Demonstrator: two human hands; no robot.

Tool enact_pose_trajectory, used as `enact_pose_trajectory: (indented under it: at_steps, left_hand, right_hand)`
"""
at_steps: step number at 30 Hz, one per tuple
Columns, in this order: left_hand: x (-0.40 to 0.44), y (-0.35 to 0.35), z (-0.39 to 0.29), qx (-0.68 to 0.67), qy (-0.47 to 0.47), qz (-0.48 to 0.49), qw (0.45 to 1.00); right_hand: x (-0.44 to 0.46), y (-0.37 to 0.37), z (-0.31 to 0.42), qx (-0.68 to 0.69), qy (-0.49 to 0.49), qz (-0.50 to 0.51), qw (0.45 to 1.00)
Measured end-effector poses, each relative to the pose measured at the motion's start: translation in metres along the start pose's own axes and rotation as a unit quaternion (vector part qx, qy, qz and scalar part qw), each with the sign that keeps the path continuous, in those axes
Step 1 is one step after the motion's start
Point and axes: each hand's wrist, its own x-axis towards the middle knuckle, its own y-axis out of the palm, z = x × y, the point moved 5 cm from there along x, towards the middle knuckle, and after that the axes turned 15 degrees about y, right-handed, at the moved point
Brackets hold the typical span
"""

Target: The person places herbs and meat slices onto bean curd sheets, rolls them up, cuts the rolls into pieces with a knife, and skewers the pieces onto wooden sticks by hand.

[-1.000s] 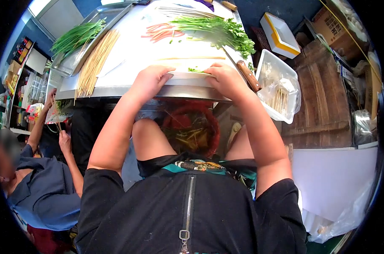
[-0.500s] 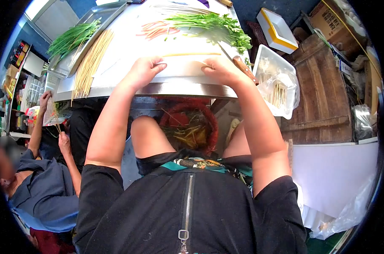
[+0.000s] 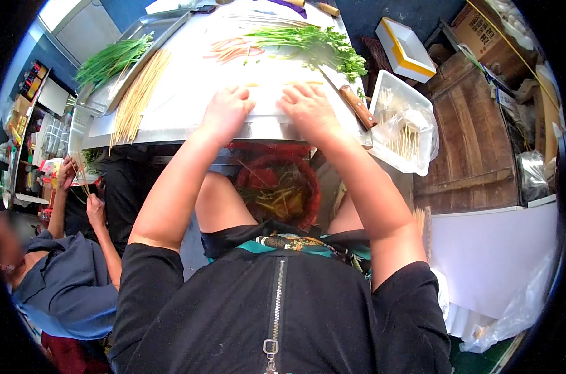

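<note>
The left hand (image 3: 225,113) and right hand (image 3: 311,111) curl at the white tabletop (image 3: 180,106); I can't tell what they grip. Best press evenly, clear of the wooden-handled knife (image 3: 354,101).

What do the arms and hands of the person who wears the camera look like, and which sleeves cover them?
The left hand and right hand are bare, without gloves, and the forearms are uncovered. The short, plain black sleeves belong to a black top with a silver-coloured zip.
</note>
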Motion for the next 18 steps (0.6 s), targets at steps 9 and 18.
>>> enact_pose_trajectory:
  at_steps: [9,18]
  left_hand:
    - [-0.026,0.013,-0.022,-0.004,-0.037,0.040,0.999]
    - [-0.024,0.002,-0.021,-0.024,-0.021,0.015,0.999]
  right_hand:
    - [-0.019,0.021,0.003,0.063,0.043,0.019,0.997]
    - [-0.015,0.020,0.002,0.137,0.053,-0.075,0.986]
